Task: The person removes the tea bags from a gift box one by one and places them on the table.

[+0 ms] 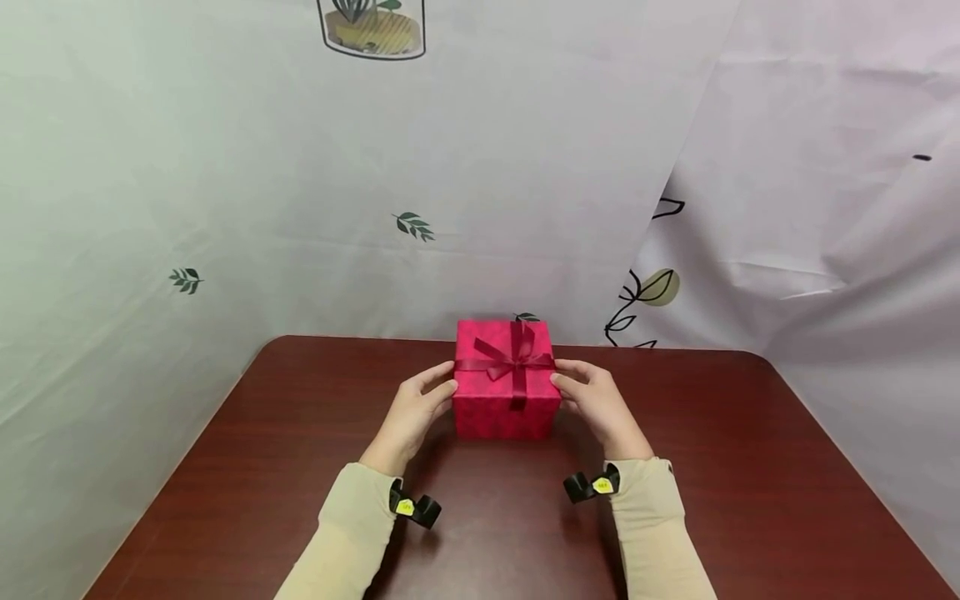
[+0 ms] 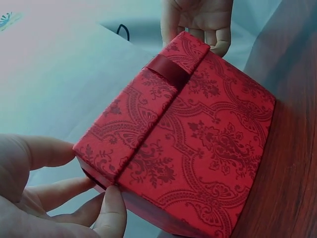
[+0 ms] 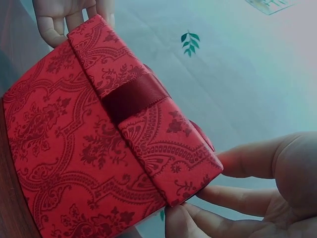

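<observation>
A red patterned gift box [image 1: 504, 418] stands upright on the table, its lid [image 1: 483, 386] seated on top. Dark red ribbon [image 1: 519, 385] crosses the lid and is tied in a bow; in the wrist views a ribbon band [image 2: 168, 70] runs down the lid's side. My left hand [image 1: 408, 418] grips the lid's left edge, thumb at the near corner and fingers along the side. On the opposite edge my right hand [image 1: 606, 410] holds the lid the same way, its fingertips [image 3: 181, 220] at the lower rim. The box's inside is hidden.
The dark reddish-brown wooden table [image 1: 300, 433] has rounded far corners. A pale cloth curtain [image 1: 262, 167] with leaf prints hangs behind it and along the sides. A black wrist device [image 1: 415, 508] sits on the left sleeve, and another wrist device [image 1: 591, 485] on the right.
</observation>
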`<action>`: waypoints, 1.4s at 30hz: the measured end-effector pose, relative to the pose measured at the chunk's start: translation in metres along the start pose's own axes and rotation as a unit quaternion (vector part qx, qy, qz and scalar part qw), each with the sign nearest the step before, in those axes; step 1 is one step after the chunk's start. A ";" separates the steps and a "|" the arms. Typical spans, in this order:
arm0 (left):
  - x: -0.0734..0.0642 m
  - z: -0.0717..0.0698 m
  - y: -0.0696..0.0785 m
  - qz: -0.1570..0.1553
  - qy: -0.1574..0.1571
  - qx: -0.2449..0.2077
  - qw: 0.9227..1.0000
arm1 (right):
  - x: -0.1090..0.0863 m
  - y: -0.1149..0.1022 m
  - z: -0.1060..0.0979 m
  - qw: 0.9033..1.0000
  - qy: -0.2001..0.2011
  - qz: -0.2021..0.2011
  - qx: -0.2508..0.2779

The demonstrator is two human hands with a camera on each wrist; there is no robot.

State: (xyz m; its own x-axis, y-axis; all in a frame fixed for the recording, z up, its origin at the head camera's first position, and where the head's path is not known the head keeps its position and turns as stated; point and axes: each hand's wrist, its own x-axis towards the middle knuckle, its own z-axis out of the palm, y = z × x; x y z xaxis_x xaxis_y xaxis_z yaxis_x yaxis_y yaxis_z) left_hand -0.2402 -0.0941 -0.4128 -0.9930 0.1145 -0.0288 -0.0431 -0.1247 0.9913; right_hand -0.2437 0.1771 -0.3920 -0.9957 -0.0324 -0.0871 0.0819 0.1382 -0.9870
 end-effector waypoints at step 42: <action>-0.022 -0.087 0.062 0.033 0.058 -0.065 0.996 | -0.039 -0.027 0.115 0.985 0.048 -0.165 0.026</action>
State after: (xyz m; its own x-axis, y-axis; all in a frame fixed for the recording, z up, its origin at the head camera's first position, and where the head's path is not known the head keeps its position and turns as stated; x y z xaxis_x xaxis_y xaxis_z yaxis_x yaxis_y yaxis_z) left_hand -0.2304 -0.1898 -0.3619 -0.9998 -0.0128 0.0138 0.0166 -0.2553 0.9667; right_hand -0.2021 0.0612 -0.3774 -0.9678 0.0279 0.2503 -0.2472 0.0853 -0.9652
